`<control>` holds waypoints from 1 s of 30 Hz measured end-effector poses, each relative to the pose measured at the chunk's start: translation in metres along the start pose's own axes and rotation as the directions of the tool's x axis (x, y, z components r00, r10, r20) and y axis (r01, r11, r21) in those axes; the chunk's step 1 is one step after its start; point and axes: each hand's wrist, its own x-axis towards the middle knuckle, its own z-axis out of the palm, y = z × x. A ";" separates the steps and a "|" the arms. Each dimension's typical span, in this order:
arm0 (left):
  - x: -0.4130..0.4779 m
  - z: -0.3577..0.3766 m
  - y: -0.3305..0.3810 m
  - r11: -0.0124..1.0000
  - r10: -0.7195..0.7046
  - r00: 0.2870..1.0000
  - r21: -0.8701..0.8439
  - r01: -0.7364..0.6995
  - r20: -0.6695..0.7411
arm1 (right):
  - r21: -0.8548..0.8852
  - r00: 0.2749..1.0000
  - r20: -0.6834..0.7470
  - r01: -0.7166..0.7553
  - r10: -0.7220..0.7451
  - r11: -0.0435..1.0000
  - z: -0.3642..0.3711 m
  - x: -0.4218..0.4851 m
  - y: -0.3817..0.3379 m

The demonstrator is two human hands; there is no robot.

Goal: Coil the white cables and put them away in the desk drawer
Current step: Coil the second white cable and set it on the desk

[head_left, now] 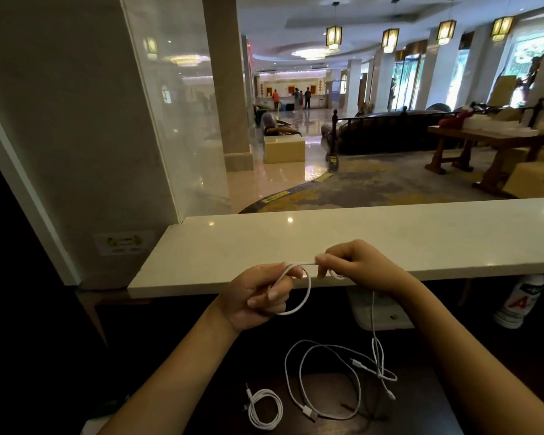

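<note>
A first loop of a white cable (309, 290) is gripped in the curled fingers of the left hand (258, 293). Just to its right, the same cable is pinched between the thumb and fingertips of the right hand (355, 265), and its tail hangs down to the dark desk (421, 409) nearer the viewer. A loose cable (307, 412) lies sprawled on the desk, and a small coiled cable (266, 409) lies left of it. A white counter (421, 237) runs across just beyond the hands. Coiling of the held cable is judged barely begun. Next, slack would need to be fed round into the left hand's loop. No drawer can be seen.
</note>
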 end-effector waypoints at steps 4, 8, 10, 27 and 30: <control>0.002 -0.001 0.002 0.950 0.055 0.998 -0.310 -0.046 0.021 | 0.261 0.988 -0.114 -0.074 0.107 0.963 0.009 -0.011 0.007; 0.002 -0.008 0.000 0.912 0.078 0.993 -0.395 -0.108 -0.092 | 0.331 0.959 -0.226 -0.089 0.171 0.940 0.016 -0.016 0.017; -0.001 -0.014 0.002 0.884 0.098 0.984 -0.440 -0.155 -0.151 | 0.367 0.936 -0.294 -0.078 0.195 0.927 0.015 -0.019 0.023; 0.028 -0.004 0.007 0.830 0.482 0.701 0.530 -0.174 -0.526 | -0.190 0.999 0.043 0.013 -0.005 0.982 0.069 -0.036 0.024; 0.030 -0.007 -0.003 0.596 0.447 0.768 0.793 0.128 -0.459 | -0.287 0.985 -0.126 0.078 -0.118 0.955 0.048 -0.026 0.001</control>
